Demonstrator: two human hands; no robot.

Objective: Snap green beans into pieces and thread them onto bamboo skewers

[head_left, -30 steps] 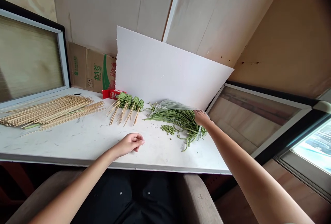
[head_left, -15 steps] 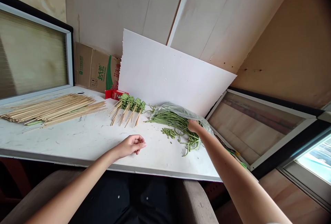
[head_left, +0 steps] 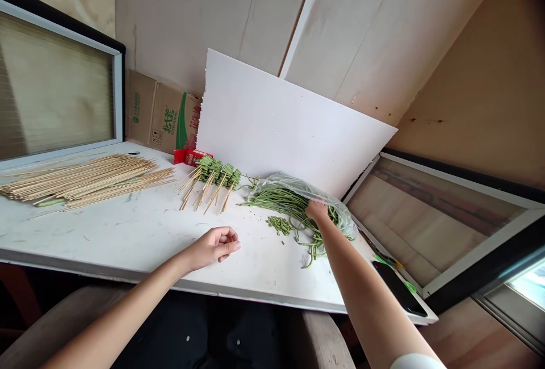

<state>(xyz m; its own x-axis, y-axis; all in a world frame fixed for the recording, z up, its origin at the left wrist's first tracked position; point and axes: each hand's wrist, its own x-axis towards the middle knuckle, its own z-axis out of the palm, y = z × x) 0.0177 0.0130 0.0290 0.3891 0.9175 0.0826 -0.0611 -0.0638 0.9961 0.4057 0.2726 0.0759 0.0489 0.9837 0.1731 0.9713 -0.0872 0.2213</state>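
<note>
My right hand [head_left: 317,210] reaches into a heap of long green beans [head_left: 283,200] that lies partly inside a clear plastic bag [head_left: 298,187] on the white table [head_left: 140,227]. Its fingers are curled down among the bean stems and mostly hidden. My left hand [head_left: 215,246] rests on the table near the front edge, fingers loosely curled, with nothing visible in it. A small cluster of cut bean pieces [head_left: 279,223] lies just left of my right hand. Several finished bean skewers [head_left: 210,179] lie further back.
A large pile of bare bamboo skewers [head_left: 85,179] covers the table's left side. A red carton [head_left: 189,156] and a cardboard box [head_left: 159,119] stand at the back. A white board [head_left: 281,125] leans on the wall. A black phone [head_left: 398,295] lies at the right corner.
My right hand has drawn back from the far right of the bean heap toward its middle. The view has shifted, bringing the phone into sight. My left hand has stayed put.
</note>
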